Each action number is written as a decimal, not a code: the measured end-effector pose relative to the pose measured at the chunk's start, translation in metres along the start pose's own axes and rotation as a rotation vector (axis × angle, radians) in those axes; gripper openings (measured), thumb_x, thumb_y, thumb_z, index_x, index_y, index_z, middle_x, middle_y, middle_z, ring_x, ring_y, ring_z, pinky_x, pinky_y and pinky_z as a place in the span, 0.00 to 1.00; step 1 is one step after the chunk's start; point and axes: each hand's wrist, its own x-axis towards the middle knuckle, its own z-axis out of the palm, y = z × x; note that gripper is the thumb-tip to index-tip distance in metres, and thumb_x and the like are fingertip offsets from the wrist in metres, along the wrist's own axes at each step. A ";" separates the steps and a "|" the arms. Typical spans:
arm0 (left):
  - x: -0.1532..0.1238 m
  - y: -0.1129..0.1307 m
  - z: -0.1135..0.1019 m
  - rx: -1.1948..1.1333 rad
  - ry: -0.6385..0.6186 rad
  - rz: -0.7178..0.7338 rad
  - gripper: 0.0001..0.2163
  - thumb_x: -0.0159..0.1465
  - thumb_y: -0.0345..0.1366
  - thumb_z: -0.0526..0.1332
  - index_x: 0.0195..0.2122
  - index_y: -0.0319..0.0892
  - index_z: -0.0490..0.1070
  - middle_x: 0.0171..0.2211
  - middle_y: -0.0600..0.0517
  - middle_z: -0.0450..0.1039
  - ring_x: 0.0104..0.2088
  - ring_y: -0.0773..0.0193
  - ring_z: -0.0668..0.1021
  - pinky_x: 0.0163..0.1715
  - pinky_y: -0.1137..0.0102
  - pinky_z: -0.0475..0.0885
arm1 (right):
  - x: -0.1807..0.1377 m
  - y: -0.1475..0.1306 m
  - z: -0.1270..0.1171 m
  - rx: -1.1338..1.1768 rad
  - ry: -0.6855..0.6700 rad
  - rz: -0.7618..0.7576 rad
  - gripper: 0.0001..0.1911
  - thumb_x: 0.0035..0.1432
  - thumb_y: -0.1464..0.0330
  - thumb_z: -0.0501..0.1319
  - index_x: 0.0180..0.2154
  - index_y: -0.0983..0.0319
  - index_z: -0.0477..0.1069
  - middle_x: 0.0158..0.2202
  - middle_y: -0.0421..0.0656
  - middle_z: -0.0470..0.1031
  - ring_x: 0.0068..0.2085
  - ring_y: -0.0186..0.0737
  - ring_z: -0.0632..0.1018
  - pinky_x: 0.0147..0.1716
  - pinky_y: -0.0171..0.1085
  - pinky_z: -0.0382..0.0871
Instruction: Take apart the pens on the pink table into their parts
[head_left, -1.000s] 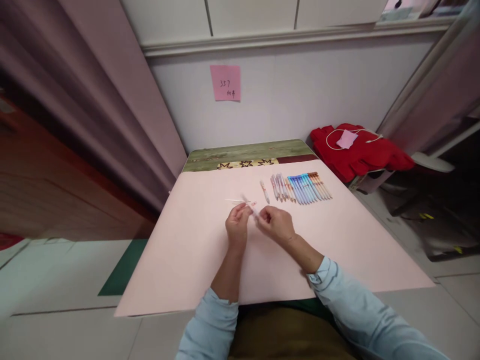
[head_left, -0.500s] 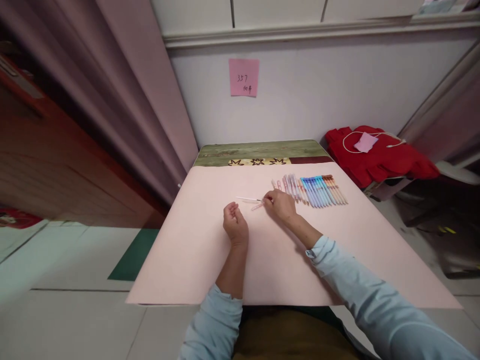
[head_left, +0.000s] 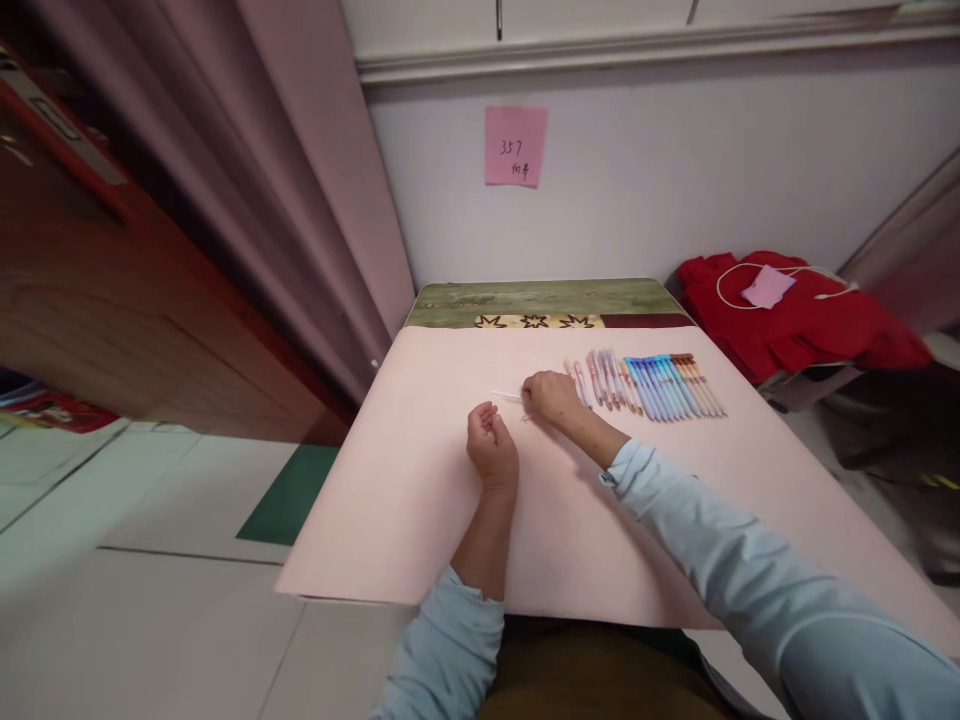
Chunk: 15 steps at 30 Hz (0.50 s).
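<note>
My right hand [head_left: 553, 398] is closed in a pinch at the middle of the sheet, on the right end of a thin white pen refill [head_left: 507, 397] that sticks out leftward from its fingertips. Just beneath those fingers a small pale piece [head_left: 525, 419] shows in part, too covered to name. To the left and nearer to me, my left hand [head_left: 493, 442] hovers with its fingers curled inward; whether they hold something small cannot be seen. Right of my right hand lies a row of pens: pinkish clear ones [head_left: 604, 378], blue ones [head_left: 660, 388] and brown-orange ones [head_left: 699, 384].
A pale pink sheet [head_left: 390, 480] covers most of the green wooden table [head_left: 450, 300]. Behind it, a pink note [head_left: 515, 147] sticks to the wall. Red cloth [head_left: 720, 320] with a white cable [head_left: 720, 285] lies at the right, and a curtain [head_left: 322, 180] hangs at the left.
My right hand has moved left over the sheet and now covers the refill's dark end and most of the pale piece. The left hand keeps its curl. The view has turned slightly left.
</note>
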 end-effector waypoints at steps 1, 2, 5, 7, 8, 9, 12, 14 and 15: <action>0.000 0.000 0.000 -0.004 0.000 -0.001 0.10 0.60 0.30 0.59 0.44 0.43 0.70 0.42 0.47 0.75 0.45 0.59 0.77 0.49 0.65 0.69 | -0.002 0.000 -0.001 -0.005 0.003 -0.001 0.16 0.62 0.68 0.54 0.43 0.62 0.79 0.41 0.53 0.81 0.43 0.46 0.80 0.42 0.38 0.68; 0.000 0.000 0.000 -0.009 0.000 -0.004 0.10 0.60 0.30 0.59 0.43 0.44 0.70 0.42 0.47 0.75 0.45 0.59 0.77 0.49 0.65 0.69 | -0.004 0.000 -0.002 -0.008 0.006 -0.004 0.16 0.62 0.67 0.54 0.43 0.61 0.79 0.42 0.52 0.81 0.43 0.46 0.80 0.42 0.38 0.68; 0.000 0.001 0.000 -0.019 -0.006 -0.009 0.10 0.60 0.31 0.59 0.43 0.44 0.70 0.42 0.46 0.75 0.44 0.59 0.77 0.49 0.65 0.69 | -0.009 -0.001 -0.004 -0.017 0.004 -0.027 0.15 0.61 0.62 0.57 0.44 0.57 0.78 0.43 0.49 0.80 0.43 0.45 0.80 0.40 0.37 0.68; 0.000 0.001 0.000 -0.026 -0.012 -0.011 0.09 0.60 0.31 0.60 0.43 0.44 0.70 0.42 0.46 0.75 0.44 0.59 0.76 0.49 0.64 0.69 | -0.010 -0.001 -0.005 -0.029 -0.009 -0.049 0.14 0.59 0.60 0.59 0.43 0.57 0.78 0.42 0.48 0.81 0.43 0.45 0.80 0.39 0.36 0.68; 0.000 0.002 0.000 -0.035 -0.013 -0.015 0.09 0.60 0.32 0.60 0.43 0.44 0.70 0.42 0.46 0.75 0.44 0.58 0.76 0.49 0.64 0.69 | -0.011 -0.002 -0.004 -0.038 -0.017 -0.060 0.14 0.59 0.59 0.60 0.42 0.58 0.79 0.41 0.48 0.81 0.42 0.45 0.80 0.38 0.36 0.68; -0.001 0.002 0.000 -0.047 -0.013 -0.021 0.09 0.60 0.32 0.60 0.42 0.44 0.70 0.42 0.46 0.75 0.44 0.58 0.76 0.49 0.64 0.68 | -0.011 -0.002 -0.004 -0.048 -0.025 -0.071 0.14 0.60 0.60 0.59 0.41 0.59 0.79 0.40 0.49 0.81 0.42 0.45 0.80 0.38 0.36 0.68; -0.001 0.003 -0.001 -0.072 -0.013 -0.043 0.09 0.59 0.32 0.61 0.42 0.44 0.70 0.41 0.47 0.75 0.44 0.58 0.76 0.50 0.64 0.68 | -0.009 -0.003 -0.003 -0.079 -0.035 -0.112 0.16 0.63 0.63 0.55 0.41 0.62 0.79 0.41 0.54 0.80 0.43 0.48 0.80 0.40 0.39 0.68; -0.001 0.003 -0.001 -0.071 -0.013 -0.047 0.09 0.59 0.32 0.61 0.42 0.44 0.70 0.41 0.47 0.75 0.44 0.58 0.76 0.50 0.64 0.68 | -0.006 -0.004 -0.003 -0.100 -0.038 -0.144 0.16 0.63 0.66 0.54 0.43 0.66 0.78 0.43 0.58 0.79 0.45 0.50 0.79 0.43 0.40 0.67; -0.001 0.002 0.000 -0.067 -0.012 -0.048 0.09 0.59 0.32 0.61 0.42 0.44 0.70 0.41 0.47 0.75 0.44 0.58 0.76 0.50 0.64 0.68 | -0.004 -0.004 -0.003 -0.109 -0.041 -0.157 0.17 0.62 0.66 0.55 0.45 0.68 0.77 0.44 0.59 0.78 0.46 0.51 0.79 0.44 0.41 0.67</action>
